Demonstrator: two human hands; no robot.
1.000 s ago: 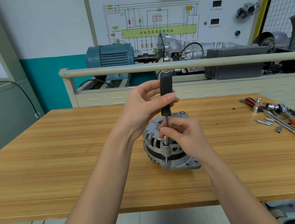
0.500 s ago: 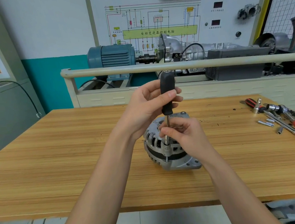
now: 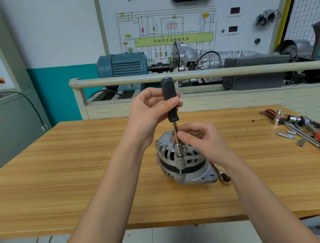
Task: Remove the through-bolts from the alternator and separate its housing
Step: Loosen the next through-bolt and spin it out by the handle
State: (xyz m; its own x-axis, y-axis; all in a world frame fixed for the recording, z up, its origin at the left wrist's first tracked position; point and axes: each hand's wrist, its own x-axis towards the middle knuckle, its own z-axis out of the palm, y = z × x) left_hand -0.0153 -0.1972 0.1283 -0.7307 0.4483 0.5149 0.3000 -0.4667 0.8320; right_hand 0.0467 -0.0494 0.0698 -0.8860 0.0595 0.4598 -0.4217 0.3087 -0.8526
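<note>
A person seated at a wooden tabletop (image 3: 64, 188) works on a silver alternator (image 3: 184, 162) that stands on its flanged end near the middle of the surface. The left hand (image 3: 149, 114) has its grip wrapped around the black handle of a nut driver (image 3: 170, 101), thumb laid across the front of the handle, holding the tool upright directly above the alternator. The driver's metal shaft runs straight down to a socket seated on a through-bolt (image 3: 180, 171) at the near edge of the alternator's housing; a short length of the bolt's shank shows below the upper housing ear, across the dark band of the stator. The right hand (image 3: 201, 141) rests over the alternator's top on its right side, its grip narrow, thumb and forefinger pinching the driver's shaft just above the socket.

A ratchet wrench (image 3: 221, 174) lies on the tabletop touching the alternator's right-hand flange, its handle partly hidden under the right wrist. Well to the right of the alternator, near the tabletop's far right edge, sits a scatter of hand tools (image 3: 307, 129), among them red-handled pieces, sockets and extension bars. Beyond the alternator, behind a pale rail (image 3: 228, 71), stand a blue electric motor (image 3: 123, 65) and a wall panel carrying a wiring diagram (image 3: 173, 38).
</note>
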